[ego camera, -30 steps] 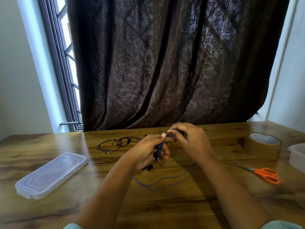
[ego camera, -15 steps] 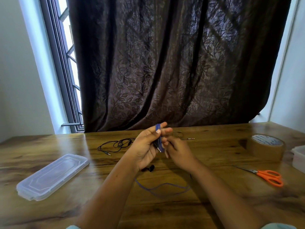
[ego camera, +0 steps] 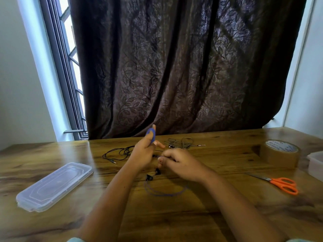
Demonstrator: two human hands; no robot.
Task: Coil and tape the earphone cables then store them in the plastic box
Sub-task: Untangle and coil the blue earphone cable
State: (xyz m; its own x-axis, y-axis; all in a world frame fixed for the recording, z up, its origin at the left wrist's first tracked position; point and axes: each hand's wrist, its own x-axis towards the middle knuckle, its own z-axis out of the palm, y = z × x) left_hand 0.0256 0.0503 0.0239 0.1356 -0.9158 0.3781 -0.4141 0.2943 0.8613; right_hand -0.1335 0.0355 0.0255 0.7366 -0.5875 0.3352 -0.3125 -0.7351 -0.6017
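Nearest to you, a slack loop of the blue earphone cable point(ego camera: 164, 192) lies on the wooden table point(ego camera: 201, 220) between your forearms, and its two black earbuds point(ego camera: 149, 177) hang just above the loop, below your hands. At the same depth on your left, the clear lid point(ego camera: 54, 186) lies flat on the table, and on your right the orange-handled scissors point(ego camera: 283, 185) lie with their blades pointing toward the centre. Your right hand point(ego camera: 180, 163) is clenched, with the fingers curled and the thumb and forefinger pinching the cable strand just beside your left hand point(ego camera: 144, 153). The left hand is raised and grasps the wound part of the same cable, which sits as a small blue coil round its upright fingers. The plastic box point(ego camera: 316, 165) stands at the right edge, cut off by the frame and well apart from its lid, so its contents cannot be told. The roll of brown tape point(ego camera: 279, 154) lies flat just beside the box. Farther back, a black earphone cable point(ego camera: 118, 153) lies tangled left of your hands and a grey earphone cable point(ego camera: 182, 143) lies behind your right hand. A dark patterned curtain point(ego camera: 174, 67) hangs behind the table, beside a barred window point(ego camera: 70, 70).
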